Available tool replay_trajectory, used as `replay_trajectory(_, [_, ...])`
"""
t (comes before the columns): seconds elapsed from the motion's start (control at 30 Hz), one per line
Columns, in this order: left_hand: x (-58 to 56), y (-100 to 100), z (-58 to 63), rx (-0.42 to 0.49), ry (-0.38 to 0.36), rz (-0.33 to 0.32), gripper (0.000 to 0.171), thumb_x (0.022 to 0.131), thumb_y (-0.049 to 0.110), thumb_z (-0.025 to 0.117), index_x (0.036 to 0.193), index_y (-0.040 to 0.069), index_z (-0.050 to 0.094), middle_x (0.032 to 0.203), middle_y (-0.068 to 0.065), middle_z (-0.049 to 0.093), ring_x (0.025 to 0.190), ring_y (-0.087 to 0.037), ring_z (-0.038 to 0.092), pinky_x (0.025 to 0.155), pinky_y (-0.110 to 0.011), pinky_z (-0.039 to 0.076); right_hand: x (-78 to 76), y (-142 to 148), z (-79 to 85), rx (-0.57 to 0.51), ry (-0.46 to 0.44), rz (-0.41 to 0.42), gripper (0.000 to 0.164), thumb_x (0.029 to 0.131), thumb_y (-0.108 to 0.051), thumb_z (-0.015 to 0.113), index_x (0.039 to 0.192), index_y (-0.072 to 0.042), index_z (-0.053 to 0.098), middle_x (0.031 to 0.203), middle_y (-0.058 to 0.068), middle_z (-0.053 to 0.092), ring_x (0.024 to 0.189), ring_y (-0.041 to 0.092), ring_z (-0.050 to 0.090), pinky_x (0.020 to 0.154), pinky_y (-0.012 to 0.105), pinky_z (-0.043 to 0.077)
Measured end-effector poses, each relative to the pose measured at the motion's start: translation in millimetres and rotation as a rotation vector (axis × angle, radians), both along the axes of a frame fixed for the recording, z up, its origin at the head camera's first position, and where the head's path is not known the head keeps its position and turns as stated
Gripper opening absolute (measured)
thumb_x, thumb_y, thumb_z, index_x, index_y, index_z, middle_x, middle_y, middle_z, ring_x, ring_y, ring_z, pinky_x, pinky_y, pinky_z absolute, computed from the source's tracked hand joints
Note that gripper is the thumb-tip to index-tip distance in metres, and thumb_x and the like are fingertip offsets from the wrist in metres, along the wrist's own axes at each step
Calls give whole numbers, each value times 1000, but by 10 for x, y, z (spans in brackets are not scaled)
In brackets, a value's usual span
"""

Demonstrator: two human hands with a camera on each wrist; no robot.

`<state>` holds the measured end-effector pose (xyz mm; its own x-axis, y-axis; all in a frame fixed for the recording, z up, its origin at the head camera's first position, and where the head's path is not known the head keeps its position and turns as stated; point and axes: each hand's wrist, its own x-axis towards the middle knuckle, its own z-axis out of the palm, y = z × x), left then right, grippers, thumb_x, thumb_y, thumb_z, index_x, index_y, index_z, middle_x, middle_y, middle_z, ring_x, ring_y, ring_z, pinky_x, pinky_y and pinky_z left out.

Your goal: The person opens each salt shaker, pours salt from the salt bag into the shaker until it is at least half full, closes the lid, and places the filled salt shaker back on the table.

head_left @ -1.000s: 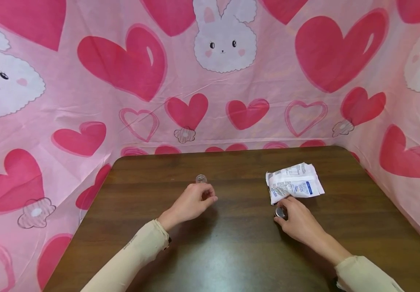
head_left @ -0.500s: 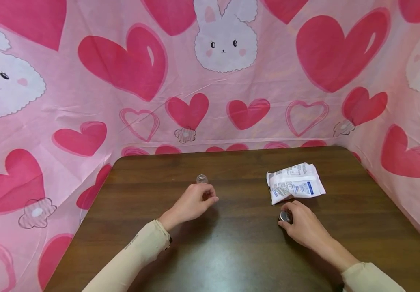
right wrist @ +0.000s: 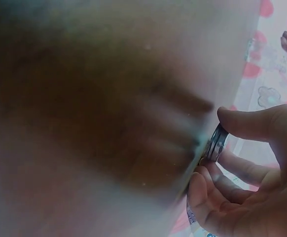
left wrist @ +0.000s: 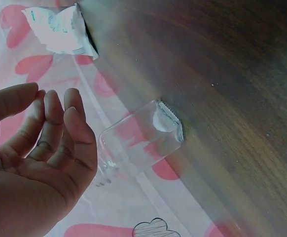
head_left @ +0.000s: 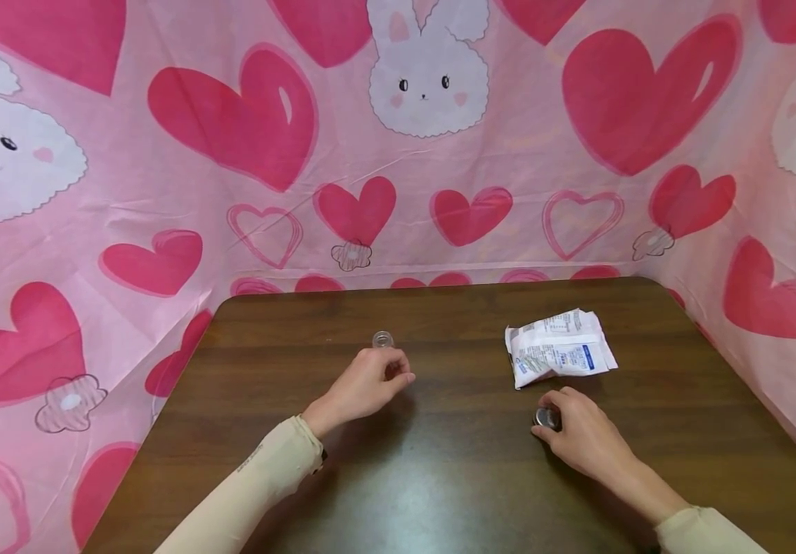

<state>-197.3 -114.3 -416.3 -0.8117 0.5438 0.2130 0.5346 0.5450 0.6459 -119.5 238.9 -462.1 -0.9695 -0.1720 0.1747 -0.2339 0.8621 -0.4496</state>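
My left hand (head_left: 368, 383) rests in the air just in front of a small clear jar (head_left: 382, 339), its fingers loosely curled with nothing between them. In the left wrist view the transparent jar (left wrist: 141, 140) stands on the table beside that hand (left wrist: 45, 153), apart from the fingers, and no lid shows on it. On the right, a round silver lid (head_left: 547, 418) is held by its edge between the thumb and fingers of my right hand (head_left: 587, 435). The right wrist view shows the lid (right wrist: 215, 143) low at the tabletop; whether it touches the wood I cannot tell.
A white printed packet (head_left: 560, 348) lies on the brown wooden table (head_left: 439, 462), just beyond my right hand. Pink cloth (head_left: 404, 161) with hearts and rabbits hangs around the table's back and sides.
My right hand has drawn the lid slightly right and towards me, away from the packet. The left hand and the jar have stayed in place.
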Motion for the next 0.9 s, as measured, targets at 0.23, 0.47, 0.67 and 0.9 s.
replay_trajectory(0.23, [-8, 11, -14, -9, 0, -4, 11, 97, 12, 78, 91, 17, 71, 77, 7, 61, 71, -18, 58, 64, -29, 49, 11, 38, 1, 12, -37, -14, 31, 76, -16, 95, 93, -7, 71, 85, -1, 56, 75, 17, 52, 67, 41, 46])
replay_trajectory(0.47, [-4, 36, -8, -11, 12, -6, 11, 98, 13, 77, 91, 17, 71, 77, 8, 60, 72, -16, 57, 65, -30, 50, 40, 48, 20, 29, -67, -33, 32, 77, -18, 94, 97, -7, 71, 87, 0, 58, 76, 18, 54, 68, 42, 47])
replay_trajectory(0.67, [8, 60, 2, -9, 18, -1, 11, 97, 13, 78, 90, 17, 71, 76, 9, 60, 70, -11, 55, 64, -31, 50, 74, 70, 29, 32, -76, -38, 32, 77, -20, 94, 96, -10, 70, 86, -1, 56, 76, 16, 52, 65, 40, 45])
replay_trajectory(0.9, [-4, 74, -12, -33, 43, 9, 13, 96, 12, 79, 88, 17, 70, 75, 10, 59, 70, -10, 55, 64, -30, 49, 97, 115, 31, 25, -128, -43, 31, 78, -24, 94, 92, -14, 68, 84, -2, 55, 75, 17, 51, 63, 38, 43])
